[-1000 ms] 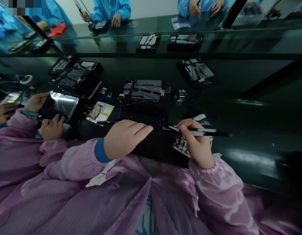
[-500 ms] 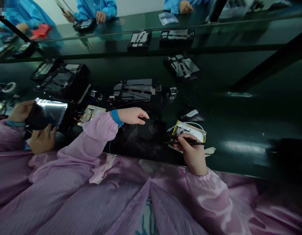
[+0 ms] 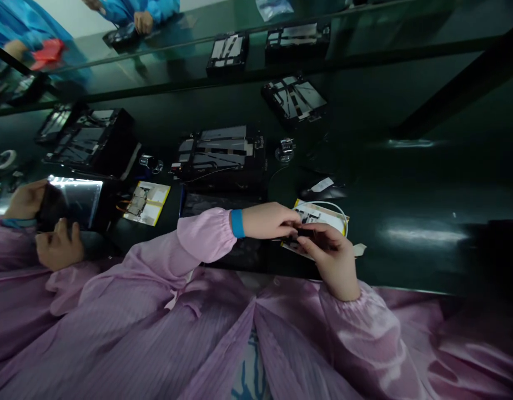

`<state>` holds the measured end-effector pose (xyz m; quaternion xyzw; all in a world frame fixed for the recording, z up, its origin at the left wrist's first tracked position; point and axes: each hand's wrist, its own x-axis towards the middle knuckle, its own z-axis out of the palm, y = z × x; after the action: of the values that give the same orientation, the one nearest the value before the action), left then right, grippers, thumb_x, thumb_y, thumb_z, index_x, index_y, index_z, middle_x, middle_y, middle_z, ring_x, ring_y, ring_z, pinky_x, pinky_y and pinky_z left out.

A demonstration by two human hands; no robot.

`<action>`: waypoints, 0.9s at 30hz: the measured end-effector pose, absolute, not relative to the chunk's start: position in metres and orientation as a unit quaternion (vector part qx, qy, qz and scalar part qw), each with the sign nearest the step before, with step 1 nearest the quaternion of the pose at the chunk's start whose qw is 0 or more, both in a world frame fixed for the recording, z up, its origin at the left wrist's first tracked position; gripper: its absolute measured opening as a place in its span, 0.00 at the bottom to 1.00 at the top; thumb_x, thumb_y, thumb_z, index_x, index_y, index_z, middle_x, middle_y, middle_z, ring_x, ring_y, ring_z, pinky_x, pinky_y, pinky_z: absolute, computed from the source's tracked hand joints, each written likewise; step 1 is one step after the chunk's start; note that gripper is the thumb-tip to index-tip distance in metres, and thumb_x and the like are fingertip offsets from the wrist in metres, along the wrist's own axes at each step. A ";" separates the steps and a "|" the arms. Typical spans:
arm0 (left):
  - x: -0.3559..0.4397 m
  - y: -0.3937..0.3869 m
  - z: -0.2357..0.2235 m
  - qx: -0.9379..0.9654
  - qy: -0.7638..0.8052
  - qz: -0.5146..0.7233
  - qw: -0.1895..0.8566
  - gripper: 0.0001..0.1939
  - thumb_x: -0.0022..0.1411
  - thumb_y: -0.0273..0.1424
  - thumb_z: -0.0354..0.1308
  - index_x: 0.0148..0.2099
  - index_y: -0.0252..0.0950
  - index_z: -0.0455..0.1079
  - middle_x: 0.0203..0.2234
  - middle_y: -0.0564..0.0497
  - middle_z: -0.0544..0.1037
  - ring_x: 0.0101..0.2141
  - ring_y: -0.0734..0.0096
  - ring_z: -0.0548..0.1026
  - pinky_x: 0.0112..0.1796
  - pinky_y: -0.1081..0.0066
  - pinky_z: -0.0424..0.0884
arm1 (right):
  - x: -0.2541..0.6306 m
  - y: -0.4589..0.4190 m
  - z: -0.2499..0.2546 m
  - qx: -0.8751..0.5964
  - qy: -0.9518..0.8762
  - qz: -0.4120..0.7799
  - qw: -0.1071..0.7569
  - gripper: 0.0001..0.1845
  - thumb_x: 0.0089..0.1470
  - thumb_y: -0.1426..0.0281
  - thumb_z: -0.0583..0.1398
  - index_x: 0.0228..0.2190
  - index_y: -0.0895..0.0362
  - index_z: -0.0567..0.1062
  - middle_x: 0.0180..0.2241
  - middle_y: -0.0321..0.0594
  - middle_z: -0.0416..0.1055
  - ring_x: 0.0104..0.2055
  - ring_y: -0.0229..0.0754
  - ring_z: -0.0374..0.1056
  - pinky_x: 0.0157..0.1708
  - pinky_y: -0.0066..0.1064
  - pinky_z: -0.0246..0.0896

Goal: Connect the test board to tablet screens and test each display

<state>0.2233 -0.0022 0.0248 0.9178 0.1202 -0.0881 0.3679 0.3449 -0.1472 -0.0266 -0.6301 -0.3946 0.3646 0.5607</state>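
Note:
My left hand and my right hand meet over a white and yellow flat part with a white cable loop, lying on the dark green bench. Both hands have their fingers curled and pinched around something small and dark between them; I cannot make out what it is. A black tablet-like panel lies flat under my left forearm. Behind it stands a black open device frame with grey strips.
A person in a pink sleeve at my left holds a shiny dark panel. A yellow-white part lies between us. More black open frames rest farther back, and people in blue work at the far bench edge.
My left hand has left the black panel and moved right to join my right hand over the white and yellow part. The view has shifted; the black stick in my right hand no longer shows.

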 end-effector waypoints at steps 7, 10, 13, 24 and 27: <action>0.227 0.017 0.014 0.884 0.246 -0.048 0.394 0.05 0.59 0.28 0.58 0.35 0.30 0.73 0.25 0.53 0.76 0.25 0.78 0.70 0.29 0.77 0.63 | 0.352 -0.145 -0.053 -0.673 -0.613 0.071 0.408 0.07 0.58 0.71 0.58 0.36 0.56 0.76 0.34 0.44 0.76 0.38 0.47 0.72 0.37 0.42 0.68; 0.236 0.012 0.017 0.907 0.246 -0.106 0.326 0.07 0.59 0.30 0.57 0.33 0.31 0.74 0.25 0.51 0.76 0.27 0.74 0.71 0.31 0.73 0.63 | 0.352 -0.146 -0.057 -0.653 -0.677 0.016 0.340 0.10 0.59 0.74 0.55 0.41 0.57 0.75 0.43 0.47 0.75 0.50 0.52 0.69 0.49 0.49 0.63; 0.244 0.008 0.019 0.933 0.254 -0.132 0.221 0.08 0.59 0.28 0.54 0.32 0.31 0.74 0.31 0.46 0.78 0.36 0.64 0.74 0.39 0.65 0.64 | 0.353 -0.148 -0.060 -0.639 -0.697 0.016 0.326 0.10 0.60 0.73 0.55 0.41 0.58 0.74 0.45 0.47 0.75 0.52 0.52 0.69 0.51 0.49 0.61; 0.249 0.015 0.005 0.929 0.246 -0.188 0.201 0.08 0.54 0.26 0.54 0.28 0.34 0.74 0.33 0.47 0.77 0.40 0.59 0.71 0.42 0.60 0.62 | 0.355 -0.150 -0.061 -0.649 -0.687 0.040 0.325 0.08 0.60 0.72 0.55 0.39 0.55 0.74 0.46 0.46 0.75 0.54 0.51 0.68 0.53 0.49 0.60; 0.251 0.016 0.005 0.928 0.241 -0.195 0.207 0.07 0.53 0.26 0.55 0.27 0.34 0.74 0.34 0.47 0.78 0.41 0.59 0.71 0.43 0.60 0.61 | 0.355 -0.149 -0.059 -0.648 -0.688 0.037 0.324 0.08 0.59 0.72 0.56 0.39 0.56 0.73 0.46 0.46 0.75 0.53 0.51 0.68 0.53 0.50 0.60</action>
<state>0.2507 0.0160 0.0052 0.9282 0.2406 -0.1947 0.2066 0.3547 -0.1492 -0.0594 -0.6481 -0.6880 0.0371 0.3243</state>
